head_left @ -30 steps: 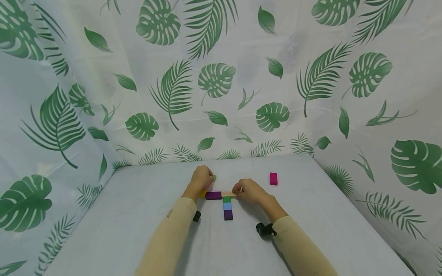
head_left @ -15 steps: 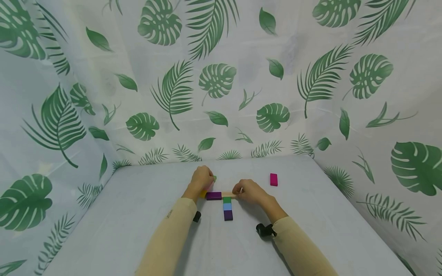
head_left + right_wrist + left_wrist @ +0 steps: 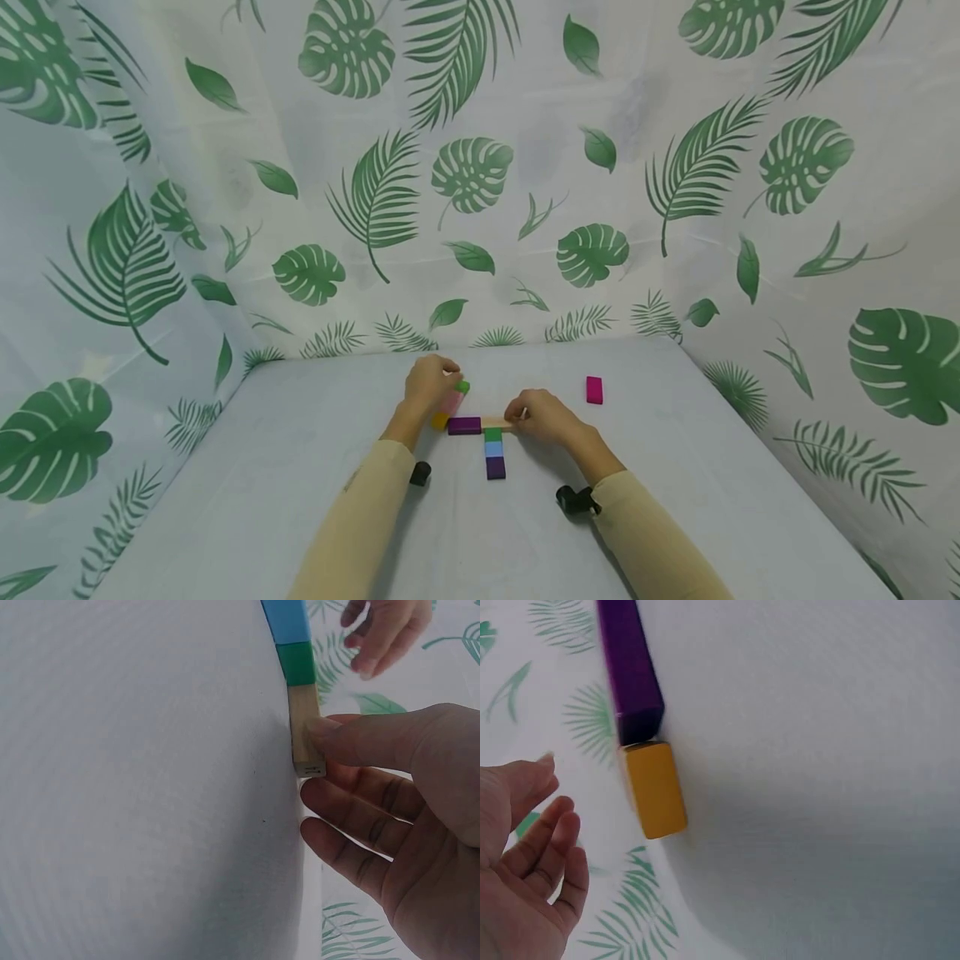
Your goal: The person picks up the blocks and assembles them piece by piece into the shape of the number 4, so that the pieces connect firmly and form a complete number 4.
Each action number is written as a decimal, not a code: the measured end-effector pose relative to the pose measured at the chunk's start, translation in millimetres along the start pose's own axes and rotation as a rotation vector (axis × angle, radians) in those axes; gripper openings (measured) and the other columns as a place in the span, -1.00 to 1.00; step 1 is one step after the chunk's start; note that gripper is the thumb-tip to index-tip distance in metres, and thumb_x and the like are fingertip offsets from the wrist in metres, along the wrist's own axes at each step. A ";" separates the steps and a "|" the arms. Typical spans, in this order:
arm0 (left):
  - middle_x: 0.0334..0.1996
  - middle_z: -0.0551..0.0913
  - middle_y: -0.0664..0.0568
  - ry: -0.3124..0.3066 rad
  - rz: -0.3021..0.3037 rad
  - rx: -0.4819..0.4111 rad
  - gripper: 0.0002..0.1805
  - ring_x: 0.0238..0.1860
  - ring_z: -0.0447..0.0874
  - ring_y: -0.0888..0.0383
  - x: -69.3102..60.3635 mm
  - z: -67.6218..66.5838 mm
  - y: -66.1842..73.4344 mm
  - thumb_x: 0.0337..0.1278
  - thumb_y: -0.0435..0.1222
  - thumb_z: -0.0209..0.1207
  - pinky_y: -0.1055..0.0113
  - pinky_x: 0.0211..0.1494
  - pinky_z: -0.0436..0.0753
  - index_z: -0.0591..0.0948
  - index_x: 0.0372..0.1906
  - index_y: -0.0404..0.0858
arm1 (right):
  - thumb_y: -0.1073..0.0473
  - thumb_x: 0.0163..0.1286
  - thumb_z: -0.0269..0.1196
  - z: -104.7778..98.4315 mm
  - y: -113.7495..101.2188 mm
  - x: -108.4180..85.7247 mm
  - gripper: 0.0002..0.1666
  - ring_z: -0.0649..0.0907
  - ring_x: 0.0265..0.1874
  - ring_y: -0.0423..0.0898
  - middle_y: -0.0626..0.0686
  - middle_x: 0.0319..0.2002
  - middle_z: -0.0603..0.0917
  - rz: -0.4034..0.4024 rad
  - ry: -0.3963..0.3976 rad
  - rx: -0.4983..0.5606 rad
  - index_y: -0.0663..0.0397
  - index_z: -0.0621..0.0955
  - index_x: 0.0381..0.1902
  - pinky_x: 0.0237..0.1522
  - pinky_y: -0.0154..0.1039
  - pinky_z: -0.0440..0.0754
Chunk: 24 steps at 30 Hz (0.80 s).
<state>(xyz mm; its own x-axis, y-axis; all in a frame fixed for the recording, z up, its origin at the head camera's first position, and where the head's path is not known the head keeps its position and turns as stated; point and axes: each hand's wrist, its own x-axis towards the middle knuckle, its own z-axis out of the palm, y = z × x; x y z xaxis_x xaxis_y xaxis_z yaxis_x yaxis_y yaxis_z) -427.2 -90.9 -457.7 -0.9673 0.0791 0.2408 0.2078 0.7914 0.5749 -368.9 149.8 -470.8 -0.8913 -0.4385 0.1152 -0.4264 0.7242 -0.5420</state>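
My left hand point(image 3: 431, 383) is beside a light green block point(image 3: 464, 387) at the far end of a slanted row. Its fingers are loosely bent in the left wrist view and hold nothing. A pink block point(image 3: 453, 403) and a yellow block point(image 3: 656, 789) continue that row down to a purple block point(image 3: 630, 667). A plain wooden block point(image 3: 304, 724) extends the purple one to the right. My right hand point(image 3: 542, 414) pinches the wooden block's right end, thumb on the near side; its other fingertips are partly hidden.
Below the wooden block a green block point(image 3: 492, 434), a light blue block point(image 3: 493, 448) and a dark purple block point(image 3: 496, 467) run toward me. A magenta block point(image 3: 594, 390) lies apart at the back right. Leaf-printed cloth point(image 3: 480, 250) surrounds the white table point(image 3: 300, 500).
My left hand has let go of the slanted row and shifted slightly left, uncovering more of the light green, pink and yellow blocks. My right hand has stayed on the wooden block.
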 end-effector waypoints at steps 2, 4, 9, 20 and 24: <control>-0.09 0.83 0.00 0.024 0.047 -0.026 -0.77 -0.14 0.75 0.05 -4.3 -4.6 -0.1 0.35 -0.14 0.35 0.19 -0.11 0.73 0.83 -0.08 -0.18 | 0.38 0.28 0.44 -1.0 -0.6 -0.1 -0.81 0.69 -0.14 -0.09 -0.02 -0.20 0.81 -0.008 0.004 -0.003 0.11 0.82 -0.16 0.00 -0.04 0.68; -0.13 0.83 0.00 0.028 0.090 -0.043 -0.79 -0.25 0.70 0.10 -9.1 -7.8 -0.6 0.33 -0.16 0.37 0.27 -0.24 0.67 0.84 -0.10 -0.18 | 0.38 0.28 0.44 -1.0 -0.1 0.0 -0.81 0.68 -0.16 -0.10 -0.02 -0.20 0.81 -0.006 0.003 -0.002 0.10 0.82 -0.16 -0.02 -0.06 0.68; -0.13 0.81 0.00 -0.054 0.155 -0.100 -0.83 -0.34 0.57 0.14 -23.6 -12.2 -2.9 0.31 -0.20 0.39 0.36 -0.36 0.54 0.85 -0.13 -0.19 | 0.38 0.27 0.45 1.8 2.0 1.3 -0.82 0.66 -0.20 -0.12 -0.03 -0.23 0.80 0.000 0.009 -0.008 0.09 0.82 -0.18 -0.07 -0.09 0.67; -0.23 0.78 0.02 -0.242 0.150 -0.137 -0.81 -0.39 0.51 0.16 -47.9 -15.7 -9.0 0.24 -0.24 0.43 0.31 -0.38 0.52 0.85 -0.09 -0.20 | 0.34 0.30 0.44 0.3 0.7 -0.1 -0.83 0.65 -0.17 -0.12 -0.05 -0.22 0.78 0.016 -0.001 -0.007 0.07 0.82 -0.16 -0.01 -0.06 0.66; -0.16 0.79 0.02 -0.264 0.133 -0.132 -0.78 -0.37 0.52 0.17 -49.6 -16.3 -8.1 0.22 -0.24 0.44 0.31 -0.36 0.52 0.84 -0.08 -0.21 | 0.34 0.31 0.44 -0.2 1.6 -0.2 -0.83 0.63 -0.19 -0.13 -0.06 -0.22 0.77 0.026 -0.009 -0.008 0.05 0.82 -0.16 0.00 -0.06 0.65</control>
<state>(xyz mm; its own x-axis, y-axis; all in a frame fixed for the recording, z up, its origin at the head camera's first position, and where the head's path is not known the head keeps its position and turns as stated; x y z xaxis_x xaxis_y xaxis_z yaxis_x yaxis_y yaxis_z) -378.5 -111.2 -461.6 -0.9309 0.3452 0.1193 0.3355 0.6795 0.6525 -369.4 151.2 -471.5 -0.9005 -0.4247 0.0934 -0.4046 0.7395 -0.5381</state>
